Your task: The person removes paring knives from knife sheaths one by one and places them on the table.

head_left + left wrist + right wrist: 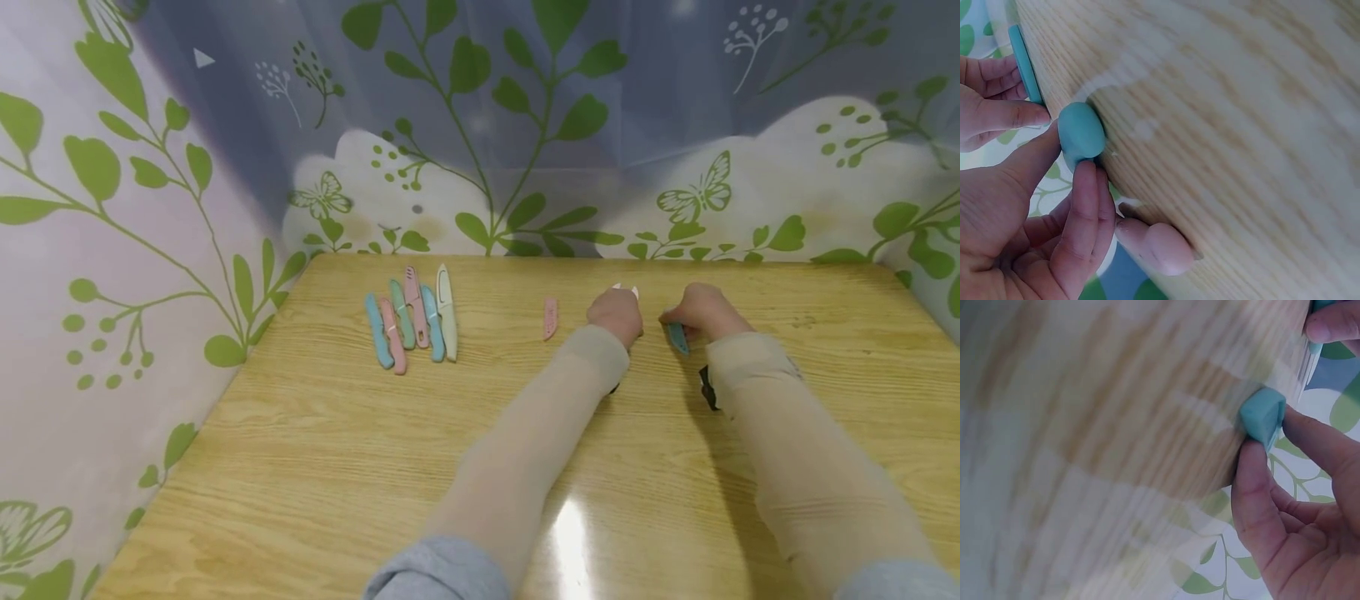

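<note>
My left hand (617, 315) pinches the rounded teal handle (1082, 132) of a knife between thumb and fingers, low over the table. White blade tips (636, 292) show just past that hand in the head view. Beside its fingers, a pink rounded handle-like piece (1169, 249) lies on the wood. My right hand (705, 310) pinches a blue-teal blade sheath (678, 337) between thumb and fingers, apart from the knife; the sheath's end (1263, 415) faces the right wrist camera. To the left of the left hand lies a pink blade sheath (551, 318).
At the left of the wooden table (337, 467), several knives lie side by side: blue (378, 333), pink (393, 337), green (402, 315) and cream (447, 317) among them. A leaf-patterned curtain (480, 150) hangs behind the table's back edge.
</note>
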`<state>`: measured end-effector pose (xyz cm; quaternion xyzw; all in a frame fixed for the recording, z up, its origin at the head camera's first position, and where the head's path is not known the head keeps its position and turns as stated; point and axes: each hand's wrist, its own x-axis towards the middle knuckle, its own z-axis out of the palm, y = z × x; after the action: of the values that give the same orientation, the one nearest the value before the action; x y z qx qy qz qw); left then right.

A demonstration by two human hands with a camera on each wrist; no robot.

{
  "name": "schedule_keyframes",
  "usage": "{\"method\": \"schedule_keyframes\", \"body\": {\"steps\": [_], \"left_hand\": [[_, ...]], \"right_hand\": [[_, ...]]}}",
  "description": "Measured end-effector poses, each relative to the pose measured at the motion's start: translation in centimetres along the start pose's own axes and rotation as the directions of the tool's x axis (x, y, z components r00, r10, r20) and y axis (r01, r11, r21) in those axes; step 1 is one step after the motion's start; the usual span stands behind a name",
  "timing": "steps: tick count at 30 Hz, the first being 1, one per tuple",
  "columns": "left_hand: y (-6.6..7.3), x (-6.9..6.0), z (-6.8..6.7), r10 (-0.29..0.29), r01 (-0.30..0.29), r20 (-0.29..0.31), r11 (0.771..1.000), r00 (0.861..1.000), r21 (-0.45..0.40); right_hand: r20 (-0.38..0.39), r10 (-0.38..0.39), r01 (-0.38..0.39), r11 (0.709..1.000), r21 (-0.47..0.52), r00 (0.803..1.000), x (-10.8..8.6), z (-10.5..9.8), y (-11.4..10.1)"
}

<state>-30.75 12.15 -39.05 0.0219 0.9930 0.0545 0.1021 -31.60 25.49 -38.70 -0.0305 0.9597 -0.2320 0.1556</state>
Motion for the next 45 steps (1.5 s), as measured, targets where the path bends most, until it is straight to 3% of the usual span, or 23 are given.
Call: {"method": "schedule_keyframes", "body": {"steps": [7,14,18,25,31,40,45], "left_hand": [[-0.6,0.0,-0.1,-0.002,0.002,-0.018,1.0,1.0,-0.007],[-2.5,0.0,-0.7,0.094,-0.096,-0.146,0.995,0.985,-0.002],[-4.3,0.0,-1.3,0.102,-0.115,-0.192,0.992,0.976,-0.058],[-8.0,0.5,-1.4,0.015,0.005,-0.191,0.995,0.981,0.1],[-12.0,0.2,-1.8,-0.104,0.116,-0.13,0.989,0.986,0.092],[-16.2,-0.2,-1.5,-0.25,0.259,-0.086,0.958,0.964,0.126],[-17.5,-0.3,-1.1,-0.34,0.342,-0.068,0.939,0.938,0.032]], "right_hand": [[-0.01,0.006,-0.006,1.0,-0.005,1.0,0.4,0.3,-0.1],[-0.003,0.016,-0.016,1.0,0.005,1.0,0.5,0.4,-0.6],[0.003,0.022,-0.022,0.999,0.033,1.0,0.3,0.4,-0.8],[-0.009,0.013,-0.013,1.0,0.027,1.0,0.4,0.5,-0.6],[-0.01,0.026,-0.026,1.0,-0.007,1.0,0.4,0.3,-0.2],[0.003,0.041,-0.041,0.999,-0.009,0.999,0.3,0.2,-0.1],[0.002,0.048,-0.048,0.999,0.004,0.999,0.2,0.3,-0.1]]}}
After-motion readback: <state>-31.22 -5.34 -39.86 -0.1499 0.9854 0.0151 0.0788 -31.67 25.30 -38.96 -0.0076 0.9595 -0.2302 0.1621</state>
